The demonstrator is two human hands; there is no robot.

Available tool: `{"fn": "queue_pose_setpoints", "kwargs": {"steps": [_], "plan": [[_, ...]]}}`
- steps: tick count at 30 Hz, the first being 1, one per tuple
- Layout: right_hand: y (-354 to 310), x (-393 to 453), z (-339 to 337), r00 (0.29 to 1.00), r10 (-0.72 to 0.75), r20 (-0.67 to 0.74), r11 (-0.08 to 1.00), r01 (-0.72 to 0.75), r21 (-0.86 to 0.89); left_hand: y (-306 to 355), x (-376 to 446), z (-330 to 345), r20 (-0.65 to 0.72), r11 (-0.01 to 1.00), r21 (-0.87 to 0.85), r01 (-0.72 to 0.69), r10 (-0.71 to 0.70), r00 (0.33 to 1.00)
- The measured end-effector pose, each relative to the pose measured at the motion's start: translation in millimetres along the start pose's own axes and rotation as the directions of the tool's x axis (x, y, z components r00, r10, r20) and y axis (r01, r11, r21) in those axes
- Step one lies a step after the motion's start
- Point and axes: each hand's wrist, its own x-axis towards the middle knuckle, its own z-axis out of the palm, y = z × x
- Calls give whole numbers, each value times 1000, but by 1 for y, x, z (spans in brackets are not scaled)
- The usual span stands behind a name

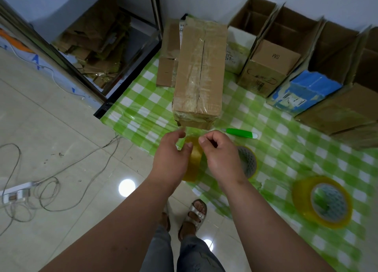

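Note:
A long cardboard box (199,73), wrapped in clear tape, lies on a table with a green-and-white checked cloth (286,153). Just in front of its near end my left hand (170,159) grips a roll of yellowish clear tape (194,161), thumb on the roll's edge. My right hand (221,155) is beside it with curled fingers that pinch the tape's free end between the roll and the box. The stretch of tape between my hands is barely visible.
A green utility knife (241,133) lies right of the box. Two more tape rolls (248,161) (323,202) sit on the cloth. Open cartons (272,67) line the back wall. Flattened cardboard (96,44) is stacked under a shelf at left. Cables and a power strip (16,194) lie on the tiled floor.

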Motion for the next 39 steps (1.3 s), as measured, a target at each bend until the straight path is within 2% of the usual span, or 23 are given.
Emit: {"fn": "queue_pose_setpoints", "kwargs": {"steps": [3, 5, 7, 10, 14, 18, 21, 23, 25, 26, 29, 32, 35, 37, 39], "plan": [[0, 1, -2, 999, 44, 10, 999, -44, -5, -3, 0, -2, -16, 993, 33, -117, 117, 993], [0, 1, -5, 998, 56, 28, 998, -57, 10, -4, -1, -3, 11, 960, 117, -256, 256, 967], [0, 2, -5, 997, 64, 47, 997, -66, 28, -5, -2, -5, 43, 926, 205, -316, 314, 948], [0, 4, -3, 995, 74, 61, 997, -74, 0, -5, 0, -7, 71, 897, 299, -326, 320, 945], [0, 2, -4, 995, 66, 69, 998, -66, -1, -2, 1, -10, 75, 868, 342, -359, 356, 932], [-3, -3, 1, 999, 1, -41, 997, -4, -74, 1, 6, -10, 64, 859, 396, -324, 326, 943], [-1, -5, 1, 999, 21, -35, 998, -23, -61, 1, 10, -11, -9, 935, 298, -193, 205, 979], [-1, -7, 0, 997, 55, 51, 996, -51, -69, 0, 13, -14, -48, 996, 79, -46, 50, 998], [4, -9, 2, 989, 77, 130, 995, -67, -78, 0, 14, -15, 10, 971, -215, 107, -108, 994], [5, -10, 4, 987, 69, 146, 994, -56, -91, 0, 14, -15, 66, 937, -307, 169, -156, 986], [8, -9, 4, 993, 6, 117, 981, 17, -192, -3, 16, -12, 166, 874, -403, 270, -220, 961], [13, -9, 5, 982, -139, 129, 889, 181, -420, -12, 19, -10, 121, 878, -372, 302, -276, 953], [26, -13, 11, 937, -278, 213, 636, 345, -690, -26, 21, -14, 27, 958, -146, 248, -247, 969], [34, -18, 14, 914, -304, 268, 531, 396, -750, -29, 23, -19, -43, 990, 0, 144, -144, 989], [39, -22, 14, 913, -267, 308, 518, 405, -753, -26, 25, -23, -128, 989, 147, 5, 14, 992]]}}
